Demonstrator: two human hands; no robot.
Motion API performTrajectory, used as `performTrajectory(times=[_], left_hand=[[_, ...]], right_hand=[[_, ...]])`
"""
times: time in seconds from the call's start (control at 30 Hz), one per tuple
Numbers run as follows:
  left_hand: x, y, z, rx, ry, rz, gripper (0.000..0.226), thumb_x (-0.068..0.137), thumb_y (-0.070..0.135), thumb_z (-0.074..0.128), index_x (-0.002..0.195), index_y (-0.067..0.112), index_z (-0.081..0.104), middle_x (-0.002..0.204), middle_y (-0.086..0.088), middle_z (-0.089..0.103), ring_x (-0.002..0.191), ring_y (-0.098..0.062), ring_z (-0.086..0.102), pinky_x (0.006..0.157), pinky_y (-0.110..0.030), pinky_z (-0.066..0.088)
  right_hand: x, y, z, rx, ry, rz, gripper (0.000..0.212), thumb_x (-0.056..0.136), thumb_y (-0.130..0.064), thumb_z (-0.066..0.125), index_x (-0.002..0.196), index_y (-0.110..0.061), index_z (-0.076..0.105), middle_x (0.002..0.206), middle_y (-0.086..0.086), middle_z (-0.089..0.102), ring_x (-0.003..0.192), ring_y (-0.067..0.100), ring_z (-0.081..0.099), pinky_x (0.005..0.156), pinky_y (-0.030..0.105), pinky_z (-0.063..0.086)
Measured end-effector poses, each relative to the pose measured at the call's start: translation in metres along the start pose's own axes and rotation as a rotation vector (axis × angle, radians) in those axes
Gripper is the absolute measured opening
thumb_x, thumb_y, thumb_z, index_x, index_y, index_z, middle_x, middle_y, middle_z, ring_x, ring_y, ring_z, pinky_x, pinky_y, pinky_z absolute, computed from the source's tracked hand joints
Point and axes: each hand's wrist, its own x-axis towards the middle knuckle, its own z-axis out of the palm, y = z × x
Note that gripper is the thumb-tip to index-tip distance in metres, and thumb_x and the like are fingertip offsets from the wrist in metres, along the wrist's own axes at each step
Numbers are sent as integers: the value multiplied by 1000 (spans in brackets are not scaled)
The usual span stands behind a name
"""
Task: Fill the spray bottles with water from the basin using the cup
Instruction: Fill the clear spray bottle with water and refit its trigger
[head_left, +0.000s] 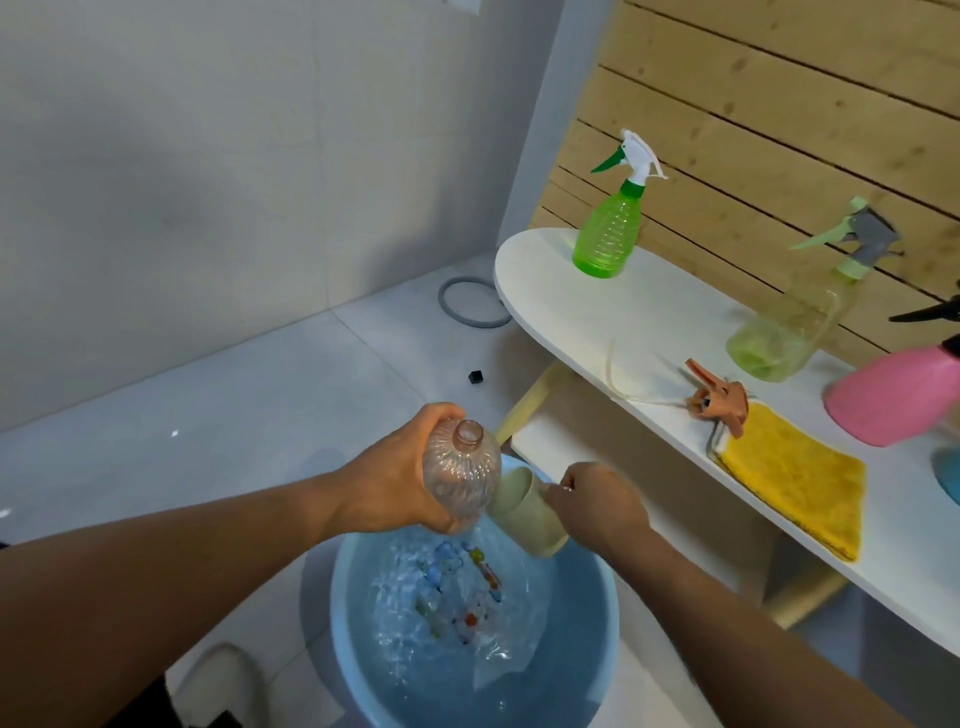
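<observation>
Clear bottle being held over the basin, cup being brought alongside.

The uncapped clear bottle (460, 475) is being gripped around its body by the left hand (395, 478) above the blue basin (582, 649); the cup (524, 512) is being held by its handle in the right hand (597, 506), touching the bottle. Pouring is judged next: the cup's rim is to be raised to the neck. 3 bottles are standing on the shelf (649, 332).

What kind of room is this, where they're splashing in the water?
Probably a bathroom or wash corner at home. The floor is pale glossy tile, a round blue plastic basin of water sits on it, and plastic spray bottles, like the green one, stand on a white bench against a wooden slat wall.
</observation>
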Motion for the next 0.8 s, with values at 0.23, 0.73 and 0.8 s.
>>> performTrajectory(times=[0.23,0.73,0.8], left_hand=[[1,5,3,-37,44,-13,107,58,15,100,140,43,38,124,20,57,110,5,60,83,-15,55],[9,-10,2,97,85,-86,103,50,34,98,129,59,37,117,31,58,108,-3,63,95,-36,57],[9,-13,1,99,81,-85,102,51,33,99,129,58,37,117,30,59,108,-3,64,95,-37,57]], right_hand=[[25,31,77,-123,-164,-1,23,94,-23,48,98,-15,69,102,4,71,97,24,69,70,27,42],[42,31,148,-258,-160,-132,26,99,-18,50,117,-16,69,118,3,72,112,22,68,96,33,52],[42,30,147,-141,-148,-102,22,99,-20,49,104,-17,70,108,3,72,105,22,69,90,32,52]])
